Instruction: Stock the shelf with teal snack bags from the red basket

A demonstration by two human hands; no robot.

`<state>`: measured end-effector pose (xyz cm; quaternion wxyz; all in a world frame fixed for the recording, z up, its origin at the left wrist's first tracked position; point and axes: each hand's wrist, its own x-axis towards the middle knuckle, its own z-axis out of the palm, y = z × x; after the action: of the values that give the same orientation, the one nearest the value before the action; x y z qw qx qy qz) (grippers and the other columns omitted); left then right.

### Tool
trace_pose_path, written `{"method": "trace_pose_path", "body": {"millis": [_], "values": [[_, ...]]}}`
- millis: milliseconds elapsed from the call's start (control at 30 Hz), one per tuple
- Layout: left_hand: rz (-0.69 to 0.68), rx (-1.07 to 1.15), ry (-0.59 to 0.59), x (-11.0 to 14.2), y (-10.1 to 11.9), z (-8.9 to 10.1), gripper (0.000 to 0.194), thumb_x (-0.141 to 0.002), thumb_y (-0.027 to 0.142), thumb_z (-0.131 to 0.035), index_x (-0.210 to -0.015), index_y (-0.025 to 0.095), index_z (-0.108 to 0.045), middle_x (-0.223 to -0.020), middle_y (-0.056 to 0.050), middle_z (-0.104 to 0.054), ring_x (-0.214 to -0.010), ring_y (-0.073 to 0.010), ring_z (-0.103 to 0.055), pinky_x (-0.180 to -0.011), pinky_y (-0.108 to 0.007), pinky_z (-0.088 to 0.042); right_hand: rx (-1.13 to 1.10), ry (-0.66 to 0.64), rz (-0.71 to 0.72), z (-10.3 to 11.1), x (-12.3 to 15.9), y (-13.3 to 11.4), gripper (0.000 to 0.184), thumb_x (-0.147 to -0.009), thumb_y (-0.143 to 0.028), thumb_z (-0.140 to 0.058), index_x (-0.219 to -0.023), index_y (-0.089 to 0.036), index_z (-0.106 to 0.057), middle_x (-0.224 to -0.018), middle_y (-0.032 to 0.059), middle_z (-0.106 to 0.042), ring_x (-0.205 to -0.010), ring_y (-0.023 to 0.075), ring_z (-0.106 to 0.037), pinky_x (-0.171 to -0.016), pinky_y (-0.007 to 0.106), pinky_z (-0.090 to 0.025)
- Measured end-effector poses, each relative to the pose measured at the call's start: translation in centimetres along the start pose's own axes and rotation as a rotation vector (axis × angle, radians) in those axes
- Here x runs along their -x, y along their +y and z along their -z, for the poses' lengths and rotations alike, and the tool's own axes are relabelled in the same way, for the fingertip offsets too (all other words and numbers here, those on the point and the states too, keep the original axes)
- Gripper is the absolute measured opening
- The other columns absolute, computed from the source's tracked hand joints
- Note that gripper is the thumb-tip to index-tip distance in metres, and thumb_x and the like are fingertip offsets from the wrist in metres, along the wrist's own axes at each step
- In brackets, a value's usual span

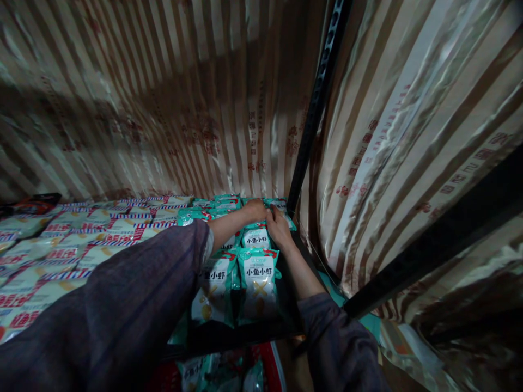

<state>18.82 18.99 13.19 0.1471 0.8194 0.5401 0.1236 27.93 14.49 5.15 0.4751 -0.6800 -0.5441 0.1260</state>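
My left hand reaches far back over rows of teal-and-white snack bags. Its fingers curl downward and their tips are hidden. Close against it is my right hand, coming in from the right with its fingers bent inward. The two hands meet above the back bags, and what lies between them cannot be made out. A teal-topped bag shows just behind my right hand, in the corner. Two bags stand upright at the front of the rows, below my wrists.
Many white bags with red lettering fill the left side. A black upright post rises at the back corner, and a dark bar crosses the right. Striped curtain hangs behind. Below the shelf is a red-edged box with more teal bags.
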Motion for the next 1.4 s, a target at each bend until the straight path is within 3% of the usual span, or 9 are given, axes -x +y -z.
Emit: {"method": "trace_pose_path", "body": {"millis": [100, 233, 467, 933, 1400], "values": [[-0.056, -0.133, -0.084, 0.0, 0.4, -0.1, 0.029, -0.093, 0.033, -0.056, -0.115, 0.015, -0.062, -0.121, -0.01, -0.063, -0.112, -0.0233, -0.06, -0.095, -0.041, -0.05, -0.09, -0.035, -0.047, -0.3, -0.4, 0.3, 0.052, -0.097, -0.042, -0.034, -0.139, -0.015, -0.049, -0.135, 0.0135, -0.059, -0.129, 0.0264, -0.052, -0.108, 0.04, -0.038], [-0.112, -0.266, -0.135, 0.3, 0.7, -0.1, 0.029, -0.093, 0.02, -0.046, -0.111, 0.011, -0.067, -0.122, -0.015, -0.065, -0.12, -0.025, -0.058, -0.099, -0.028, -0.045, -0.183, -0.073, -0.059, -0.5, -0.6, 0.7, 0.06, -0.095, -0.053, -0.032, -0.142, -0.018, -0.045, -0.141, 0.0103, -0.054, -0.136, 0.0258, -0.044, -0.113, 0.041, -0.032], [-0.121, -0.387, -0.165, 0.8, 0.7, -0.3, 0.039, -0.095, 0.019, -0.035, -0.121, 0.007, -0.061, -0.127, -0.017, -0.062, -0.119, -0.0237, -0.059, -0.096, -0.026, -0.046, -0.192, -0.076, -0.088, -0.9, -0.5, 0.3, 0.073, -0.092, -0.065, -0.025, -0.143, -0.017, -0.045, -0.145, 0.0116, -0.051, -0.136, 0.028, -0.044, -0.116, 0.044, -0.029], [-0.125, -0.401, -0.144, 0.2, -0.5, -0.9, 0.043, -0.096, 0.022, -0.031, -0.126, 0.004, -0.056, -0.129, -0.02, -0.061, -0.12, -0.0255, -0.059, -0.094, -0.028, -0.048, -0.227, -0.051, -0.074, -1.9, -0.4, 0.4, 0.072, -0.092, -0.063, -0.023, -0.143, -0.016, -0.044, -0.143, 0.0121, -0.052, -0.136, 0.0267, -0.044, -0.115, 0.042, -0.03], [-0.123, -0.378, -0.091, 0.1, -0.7, -0.8, 0.04, -0.094, 0.023, -0.036, -0.123, 0.009, -0.061, -0.124, -0.017, -0.065, -0.116, -0.0232, -0.061, -0.092, -0.026, -0.049, -0.216, -0.039, -0.094, -2.0, -0.2, 0.1, 0.071, -0.093, -0.059, -0.025, -0.146, -0.012, -0.039, -0.146, 0.0143, -0.048, -0.138, 0.027, -0.041, -0.114, 0.043, -0.031]]}}
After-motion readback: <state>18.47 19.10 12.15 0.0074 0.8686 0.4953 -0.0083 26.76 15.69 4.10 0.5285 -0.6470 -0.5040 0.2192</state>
